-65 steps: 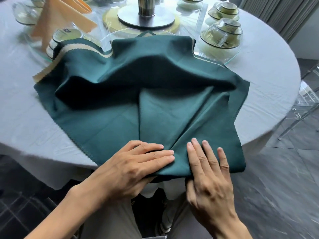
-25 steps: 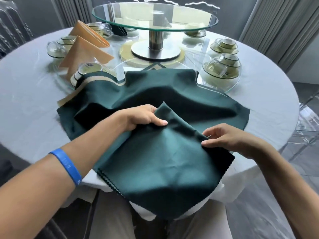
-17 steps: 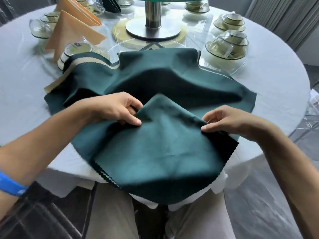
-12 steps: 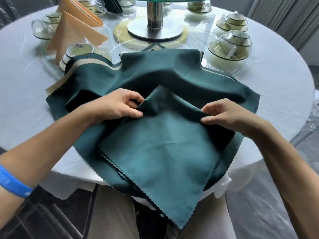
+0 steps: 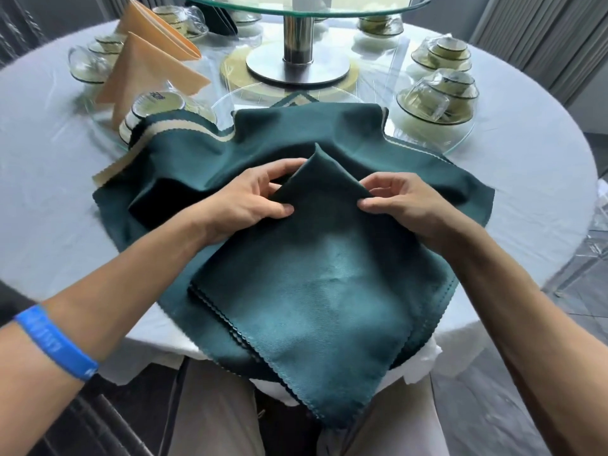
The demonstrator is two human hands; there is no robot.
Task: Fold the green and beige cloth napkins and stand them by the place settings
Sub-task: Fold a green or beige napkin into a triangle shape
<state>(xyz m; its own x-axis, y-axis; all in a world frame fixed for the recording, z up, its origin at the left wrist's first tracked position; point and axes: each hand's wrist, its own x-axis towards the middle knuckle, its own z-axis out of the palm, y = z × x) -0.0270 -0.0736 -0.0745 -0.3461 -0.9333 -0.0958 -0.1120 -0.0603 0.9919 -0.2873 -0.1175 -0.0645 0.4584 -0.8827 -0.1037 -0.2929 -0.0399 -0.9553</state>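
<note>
A folded green napkin (image 5: 316,291) lies as a diamond on a stack of spread green cloths (image 5: 329,133) at the near table edge, its lower point hanging over the edge. My left hand (image 5: 250,195) pinches its upper left fold and my right hand (image 5: 398,199) pinches the upper right fold, raising the top corner into a peak between them. A beige-edged cloth (image 5: 177,131) shows under the stack at the left. Two folded beige napkins (image 5: 144,70) stand upright at the far left by the place settings.
Round table with a pale cloth (image 5: 526,199). Glass turntable on a steel post (image 5: 297,37) stands in the middle. Cup-and-bowl settings on glass plates sit at the left (image 5: 154,106) and at the right (image 5: 437,100). A clear chair (image 5: 595,245) is at the right.
The napkin went from flat under my palms to a folded diamond. Over the last second my hands moved closer together along the top folds, and the top corner rose into a sharper peak.
</note>
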